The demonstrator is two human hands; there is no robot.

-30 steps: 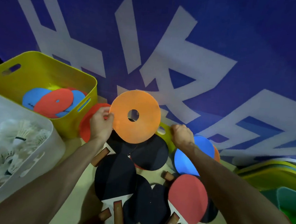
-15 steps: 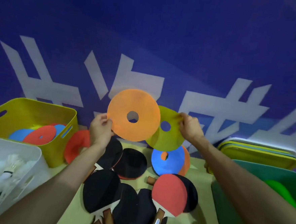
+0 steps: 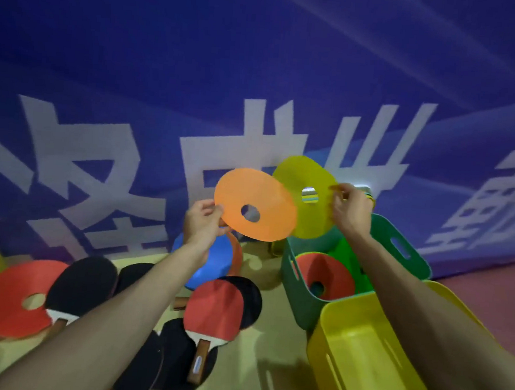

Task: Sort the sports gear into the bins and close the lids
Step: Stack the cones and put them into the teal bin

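Left hand [image 3: 202,224] pinches the orange marker disc [image 3: 255,204] by its edge, held up in the air just left of the green bin [image 3: 300,301]. Right hand [image 3: 351,210] pinches the yellow-green disc [image 3: 308,195] by its rim, above the bin's far left corner. The discs overlap, orange in front.

Judgement: both are bound for the green bin, where a red disc [image 3: 326,275] already lies. Best to carry each over the opening, level it and release low, yellow-green first, so they stack.

Discs: thin, round, centre hole, probably a little floppy. Table-tennis paddles [image 3: 214,310] lie left of the bin.
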